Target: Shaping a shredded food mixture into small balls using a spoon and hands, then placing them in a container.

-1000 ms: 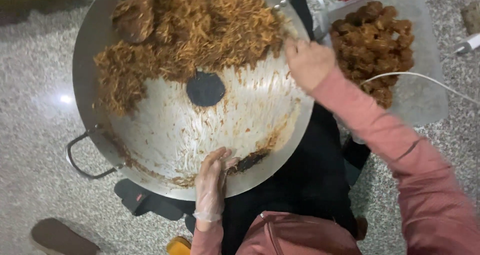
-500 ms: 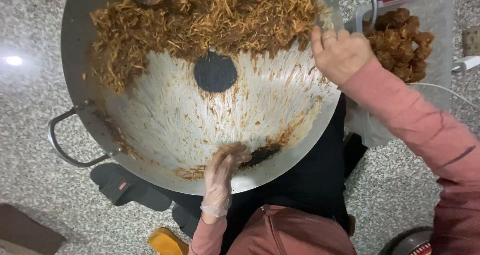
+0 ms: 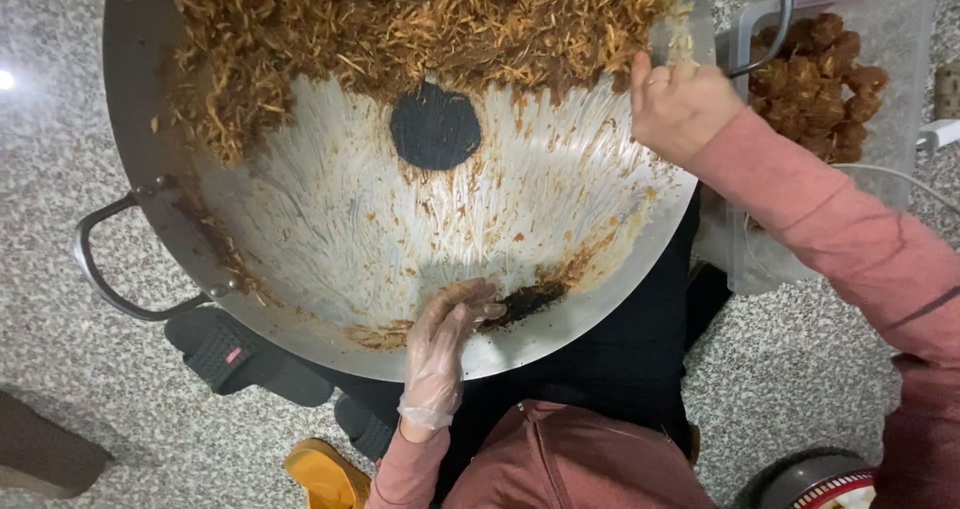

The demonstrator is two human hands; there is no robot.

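Wok [image 3: 330, 269]: wide, steel, on the speckled floor [image 3: 60, 369], shredded brown filling [image 3: 400, 29] heaped on its far side. My left hand [image 3: 445, 344]: gloved, fingers apart, resting on the near rim beside a dark scrap [image 3: 530, 301]. My right hand [image 3: 680, 104]: bare, closed on the right rim. Plastic tub [image 3: 905, 99]: brown balls [image 3: 820, 84] inside, just beyond.

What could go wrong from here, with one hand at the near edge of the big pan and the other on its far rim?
The left hand in its thin clear glove rests by a dark burnt patch; scraping it could tear the glove or mix burnt bits into the shredded food. The bare right hand holds the rim of the pan, which looks tilted toward the person; a slipped grip might spill food or knock the container of brown balls.
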